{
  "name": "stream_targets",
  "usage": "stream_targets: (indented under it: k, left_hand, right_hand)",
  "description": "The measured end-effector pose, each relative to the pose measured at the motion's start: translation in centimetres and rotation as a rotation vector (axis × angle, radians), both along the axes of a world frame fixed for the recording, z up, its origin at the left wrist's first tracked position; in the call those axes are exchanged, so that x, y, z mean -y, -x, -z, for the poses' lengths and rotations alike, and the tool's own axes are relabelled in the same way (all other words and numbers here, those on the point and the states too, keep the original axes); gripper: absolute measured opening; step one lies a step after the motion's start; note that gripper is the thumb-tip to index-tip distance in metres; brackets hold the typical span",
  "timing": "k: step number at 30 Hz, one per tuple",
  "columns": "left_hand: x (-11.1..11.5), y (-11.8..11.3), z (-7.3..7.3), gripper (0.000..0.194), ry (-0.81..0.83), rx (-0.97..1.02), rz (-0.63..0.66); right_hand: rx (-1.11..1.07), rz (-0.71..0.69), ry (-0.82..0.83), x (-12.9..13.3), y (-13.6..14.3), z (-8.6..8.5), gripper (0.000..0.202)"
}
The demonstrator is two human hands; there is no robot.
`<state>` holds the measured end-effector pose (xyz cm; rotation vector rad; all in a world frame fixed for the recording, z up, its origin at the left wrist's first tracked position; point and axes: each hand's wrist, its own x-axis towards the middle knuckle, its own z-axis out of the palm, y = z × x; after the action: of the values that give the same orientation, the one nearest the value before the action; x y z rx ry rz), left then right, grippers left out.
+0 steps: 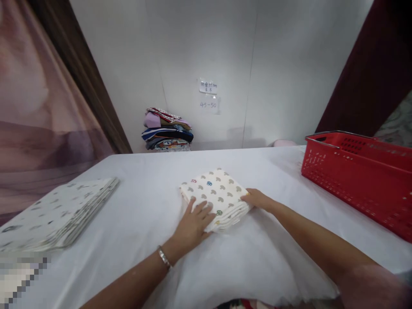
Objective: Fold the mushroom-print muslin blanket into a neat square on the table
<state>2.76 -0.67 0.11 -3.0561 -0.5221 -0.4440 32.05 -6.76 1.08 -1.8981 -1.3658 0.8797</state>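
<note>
A folded white cloth (pixel 222 189) printed with grey mushrooms, plus a few in red, blue and green, lies in several layers mid-table. My left hand (pixel 195 223), with a silver bracelet at the wrist, rests on its near left part, fingers spread over the top. At the right corner, my right hand (pixel 255 199) has its fingers closed around the layered edge; some fingertips are hidden there. Thin, translucent white material (pixel 251 262) stretches from under the cloth toward my body.
On the left of the white-covered table (pixel 138 176) lies a stack of folded printed cloths (pixel 64 210). A red plastic basket (pixel 357 180) stands at right. Behind the table's far edge, a pile of folded fabrics (pixel 167 133) rises against the wall, with paper signs (pixel 208 96) beside it.
</note>
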Motion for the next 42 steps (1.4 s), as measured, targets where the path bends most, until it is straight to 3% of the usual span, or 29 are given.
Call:
stream_targets:
  k: [2,5,7,10,14,18,22,27,33,37,42]
  left_hand:
    - [-0.8,2.4,-0.5,0.040,0.036,-0.014,-0.044]
    - [0.3,4.8,-0.3,0.048,0.163,0.018,-0.094]
    - [1.6,5.1,0.1,0.052,0.272,0.096,-0.120]
    - [2.0,3.9,0.6,0.039,0.428,0.334,-0.257]
    - [-1.4,2.4,0.5,0.028,0.604,0.647,-0.605]
    - [-6.2,1.8,0.8,0.035,0.717,0.653,-0.812]
    - [-9.3,1.3,1.8,0.045,0.675,0.596,-0.813]
    - [-11.7,0.2,2.5,0.054,0.743,0.552,-0.766]
    - [-14.2,-1.0,3.2,0.059,0.800,0.515,-0.671]
    - [-15.2,-0.9,3.5,0.073,0.826,0.464,-0.580]
    - [-16.0,-1.3,3.8,0.073,0.786,0.459,-0.588]
  right_hand:
    - [-0.056,-0.065,0.060,2.0,1.2,0.4,0.032]
    - [-0.102,-0.145,0.110,3.6,1.4,1.1,0.047]
    - [0.007,-0.104,0.090,3.1,0.8,1.3,0.061]
    - [0.259,0.027,0.033,0.8,0.3,0.7,0.074]
    - [0.429,-0.012,-0.179,-1.8,3.2,-1.4,0.065]
    - [0.494,-0.317,-0.367,-2.9,8.5,-2.0,0.061]
    - [0.615,-0.596,-0.211,-3.8,10.8,0.6,0.064]
    - [0.697,-0.671,-0.160,-4.2,10.0,3.3,0.061]
    - [0.717,-0.675,-0.185,-4.0,9.9,3.3,0.059]
    - [0.685,-0.652,-0.196,-3.7,10.0,3.1,0.057]
    - [0.639,-0.647,-0.196,-3.5,9.9,2.8,0.056]
